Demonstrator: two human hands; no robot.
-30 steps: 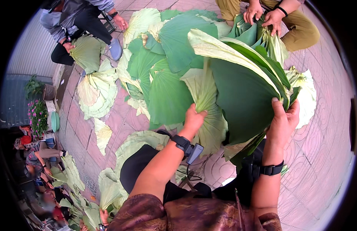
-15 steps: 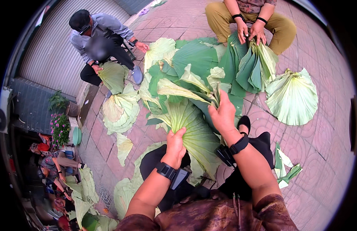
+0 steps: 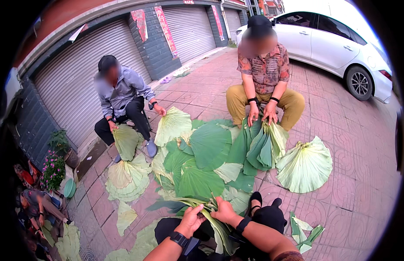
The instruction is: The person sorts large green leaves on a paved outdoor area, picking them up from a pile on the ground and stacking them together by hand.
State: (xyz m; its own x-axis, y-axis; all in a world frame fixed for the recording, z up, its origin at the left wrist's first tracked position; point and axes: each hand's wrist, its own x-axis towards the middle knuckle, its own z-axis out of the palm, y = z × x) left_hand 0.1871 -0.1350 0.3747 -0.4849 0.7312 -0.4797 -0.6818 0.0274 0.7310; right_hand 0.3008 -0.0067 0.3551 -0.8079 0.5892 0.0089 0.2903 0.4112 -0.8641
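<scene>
1. The person's left hand (image 3: 191, 221) was curled mostly closed, its thumb and fingers gripping the gathered edge of some folded leaves (image 3: 218, 230).
2. The right hand (image 3: 224, 212) gripped the same leaves from the other side, close beside the left, its fingers bent inward; their tips were partly hidden, so how tightly they pressed could not be told.
3. The folded leaves were between the two hands, over the person's lap, with pale green folds hanging downward and a darker green part reaching out to the left.
4. Just beyond the hands, a heap of broad green leaves (image 3: 202, 180) overlapped on the pink paving (image 3: 347, 191).
5. Behind the heap on the right, a co-worker (image 3: 265, 67) in a patterned shirt sat holding a fan of folded dark and pale leaves (image 3: 259, 150); a pale, round-edged stack (image 3: 305, 167) lay beside it.
6. Farther left, a co-worker (image 3: 128, 89) in a grey jacket held a pale leaf (image 3: 173, 126) and a duller leaf (image 3: 126, 141), above a pale layered pile (image 3: 129, 179).
7. Torn leaf scraps (image 3: 304, 232) lay to the right of the person's knee.
</scene>
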